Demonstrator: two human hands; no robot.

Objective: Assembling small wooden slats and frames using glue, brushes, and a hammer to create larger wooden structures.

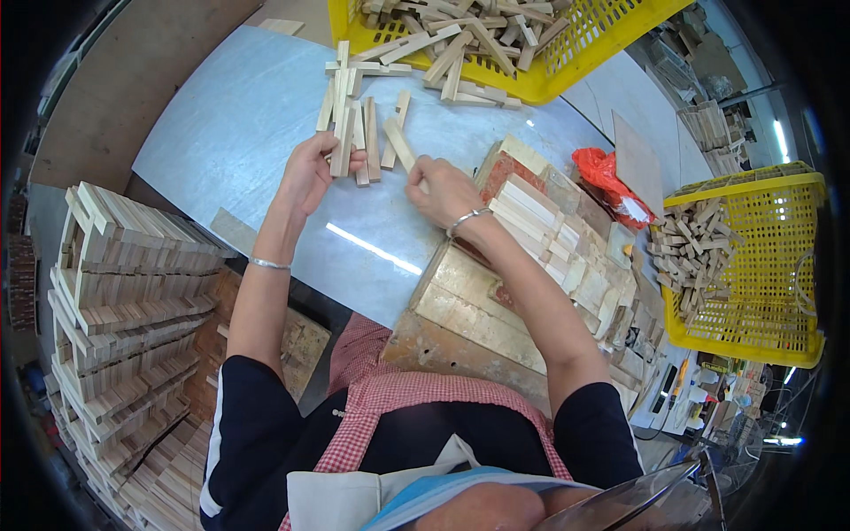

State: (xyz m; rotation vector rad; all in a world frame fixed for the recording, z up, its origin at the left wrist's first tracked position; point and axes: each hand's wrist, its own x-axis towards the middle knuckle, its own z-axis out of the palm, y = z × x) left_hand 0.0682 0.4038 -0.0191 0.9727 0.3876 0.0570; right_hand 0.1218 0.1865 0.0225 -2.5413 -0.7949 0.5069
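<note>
My left hand is closed on a pale wooden stick, its thumb on the near end. My right hand grips another wooden stick that points away to the upper left. Between the hands, several loose sticks lie side by side on the grey-white tabletop, close to my left fingertips. Beyond them, more sticks lie crossed in a small heap by the yellow basket. My right fingers partly hide the stick they hold.
A yellow plastic basket full of sticks stands at the far side. Right of my hand is a worn jig block with pale strips and a red plastic bag. Another yellow basket stands further right. Tall stacked sticks rise at left.
</note>
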